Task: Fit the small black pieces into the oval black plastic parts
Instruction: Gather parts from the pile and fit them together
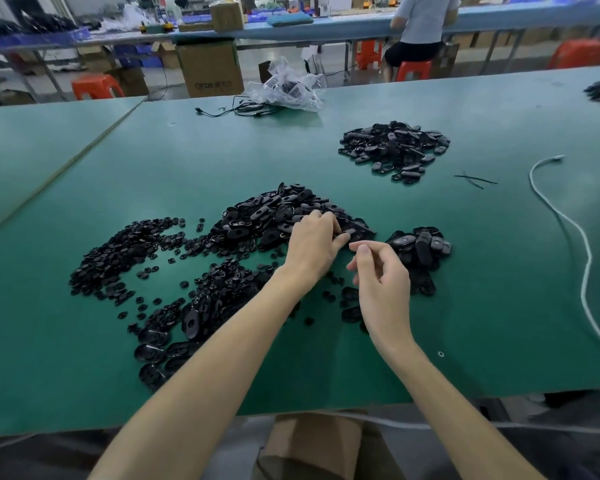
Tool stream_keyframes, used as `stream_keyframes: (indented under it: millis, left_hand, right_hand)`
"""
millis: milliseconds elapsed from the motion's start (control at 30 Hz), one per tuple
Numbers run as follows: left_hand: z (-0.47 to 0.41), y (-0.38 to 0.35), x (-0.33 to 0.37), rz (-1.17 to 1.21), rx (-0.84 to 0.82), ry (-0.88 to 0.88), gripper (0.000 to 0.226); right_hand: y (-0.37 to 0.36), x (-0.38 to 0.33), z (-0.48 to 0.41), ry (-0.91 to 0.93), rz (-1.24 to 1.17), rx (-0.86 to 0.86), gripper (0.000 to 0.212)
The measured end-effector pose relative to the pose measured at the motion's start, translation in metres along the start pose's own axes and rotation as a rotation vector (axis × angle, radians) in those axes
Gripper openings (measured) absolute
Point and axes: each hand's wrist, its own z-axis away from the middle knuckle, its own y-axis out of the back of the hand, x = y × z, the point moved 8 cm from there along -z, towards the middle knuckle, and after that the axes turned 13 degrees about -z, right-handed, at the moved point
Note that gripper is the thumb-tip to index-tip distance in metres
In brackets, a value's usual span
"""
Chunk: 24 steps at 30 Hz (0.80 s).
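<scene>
A heap of oval black plastic parts (278, 213) lies mid-table. Small black round pieces (125, 251) spread out to its left and front. My left hand (314, 244) rests on the right edge of the oval heap, its fingers curled onto an oval part (349, 227). Just to the right hovers my right hand (381, 275), fingers loosely bent and apart, thumb raised, with nothing seen in it. A smaller group of ovals (421, 245) lies right of that hand. Another pile of ovals (395, 148) sits farther back.
The green table mat (499, 306) has a white cord (575, 244) along its right side and thin black ties (475, 180). A clear plastic bag (288, 86) and black cables lie at the far edge. A seated person (420, 29) works at another bench behind.
</scene>
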Motion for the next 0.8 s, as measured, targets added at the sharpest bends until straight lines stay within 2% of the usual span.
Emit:
stream_keyframes:
  millis: [200, 300, 400, 667, 800]
  left_hand:
    - [-0.002, 0.002, -0.004, 0.043, -0.002, -0.043, 0.015]
    - [-0.002, 0.000, -0.005, 0.049, -0.035, -0.079, 0.021]
    - [-0.003, -0.004, -0.005, 0.050, -0.070, -0.076, 0.024]
    - [0.012, -0.003, -0.017, 0.118, 0.081, -0.030, 0.024]
    - [0.016, 0.003, -0.021, 0.140, 0.064, -0.043, 0.022]
  right_hand:
    - [0.000, 0.016, -0.018, -0.110, -0.029, -0.018, 0.014]
    - [-0.001, 0.023, -0.032, -0.195, -0.094, -0.044, 0.015]
    - [-0.007, 0.022, -0.047, -0.209, -0.139, -0.099, 0.025]
    - [-0.025, 0.009, -0.078, 0.033, 0.043, -0.104, 0.038]
    - [-0.048, 0.000, -0.072, 0.243, 0.364, -0.281, 0.025]
